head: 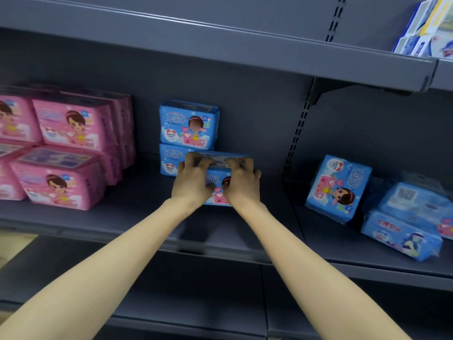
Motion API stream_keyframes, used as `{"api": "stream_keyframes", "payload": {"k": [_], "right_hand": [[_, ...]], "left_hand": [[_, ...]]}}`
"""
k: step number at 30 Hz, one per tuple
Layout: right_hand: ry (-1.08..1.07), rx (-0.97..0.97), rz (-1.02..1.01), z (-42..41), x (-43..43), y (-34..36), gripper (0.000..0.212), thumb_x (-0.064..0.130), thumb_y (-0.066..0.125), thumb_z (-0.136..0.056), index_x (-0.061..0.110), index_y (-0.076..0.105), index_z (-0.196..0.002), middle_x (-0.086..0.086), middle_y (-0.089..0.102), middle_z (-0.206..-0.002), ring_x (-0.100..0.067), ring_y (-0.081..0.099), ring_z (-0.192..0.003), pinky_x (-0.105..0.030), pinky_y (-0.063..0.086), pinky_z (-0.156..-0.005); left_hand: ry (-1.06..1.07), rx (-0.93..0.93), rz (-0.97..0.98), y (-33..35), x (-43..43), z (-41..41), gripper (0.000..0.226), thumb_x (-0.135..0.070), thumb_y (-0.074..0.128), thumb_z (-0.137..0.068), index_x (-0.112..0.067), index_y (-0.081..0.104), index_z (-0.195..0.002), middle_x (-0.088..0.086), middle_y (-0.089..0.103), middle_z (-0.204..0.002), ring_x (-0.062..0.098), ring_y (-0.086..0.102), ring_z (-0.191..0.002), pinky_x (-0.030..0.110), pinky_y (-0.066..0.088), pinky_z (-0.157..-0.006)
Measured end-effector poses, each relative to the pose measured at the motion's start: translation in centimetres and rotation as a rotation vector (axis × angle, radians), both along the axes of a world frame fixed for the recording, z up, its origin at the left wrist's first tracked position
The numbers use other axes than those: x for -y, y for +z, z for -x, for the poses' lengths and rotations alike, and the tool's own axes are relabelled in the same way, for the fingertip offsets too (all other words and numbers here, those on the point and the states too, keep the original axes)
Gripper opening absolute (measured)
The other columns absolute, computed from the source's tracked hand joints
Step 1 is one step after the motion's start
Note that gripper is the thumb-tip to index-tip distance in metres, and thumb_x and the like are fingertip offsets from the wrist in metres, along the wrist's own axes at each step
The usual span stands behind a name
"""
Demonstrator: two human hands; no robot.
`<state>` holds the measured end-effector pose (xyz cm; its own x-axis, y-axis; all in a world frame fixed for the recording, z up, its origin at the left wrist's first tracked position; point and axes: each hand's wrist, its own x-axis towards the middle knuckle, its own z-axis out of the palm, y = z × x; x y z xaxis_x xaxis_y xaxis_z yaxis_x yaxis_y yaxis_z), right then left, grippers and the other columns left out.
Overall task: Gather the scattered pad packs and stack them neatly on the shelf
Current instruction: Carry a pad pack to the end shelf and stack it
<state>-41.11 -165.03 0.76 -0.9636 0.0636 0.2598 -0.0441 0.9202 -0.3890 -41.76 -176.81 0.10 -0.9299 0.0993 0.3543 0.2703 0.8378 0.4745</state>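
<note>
On the grey middle shelf (147, 217) both my hands hold one blue pad pack (217, 185). My left hand (190, 180) grips its left end, and my right hand (242, 182) grips its right end, fingers curled over the top edge. Right behind it stand two blue packs stacked one on the other (187, 126). Further right, a blue pack (339, 187) leans tilted, and several more blue packs (404, 229) lie in a loose heap.
Stacked pink pad packs (63, 148) fill the left of the shelf. White and blue boxes (426, 28) sit on the upper shelf at top right. A slotted upright (299, 128) divides the two shelf bays. A lower shelf (171, 315) runs beneath my forearms.
</note>
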Motion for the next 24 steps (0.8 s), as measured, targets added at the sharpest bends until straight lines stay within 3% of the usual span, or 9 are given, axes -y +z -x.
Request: {"api": "stream_keyframes", "payload": {"k": [16, 24], "right_hand": [[-0.028, 0.006, -0.048, 1.1, 8.6, -0.7, 0.054, 0.016, 0.054, -0.09, 0.02, 0.034, -0.14, -0.01, 0.022, -0.144, -0.036, 0.035, -0.125, -0.033, 0.029, -0.104], [-0.036, 0.027, -0.062, 1.6, 9.8, -0.8, 0.061, 0.009, 0.056, -0.09, 0.021, 0.029, -0.144, -0.009, 0.02, -0.147, -0.037, 0.032, -0.125, -0.034, 0.031, -0.105]], "left_hand": [[-0.051, 0.003, 0.051, -0.2, 8.8, 1.8, 0.059, -0.021, 0.068, -0.082, -0.016, 0.044, -0.136, 0.008, 0.028, -0.14, 0.033, 0.037, -0.123, 0.037, 0.041, -0.098], [-0.091, 0.005, 0.059, -0.8, 10.3, 3.1, 0.06, -0.022, 0.069, -0.082, -0.016, 0.043, -0.136, 0.008, 0.03, -0.139, 0.032, 0.038, -0.124, 0.036, 0.038, -0.101]]}}
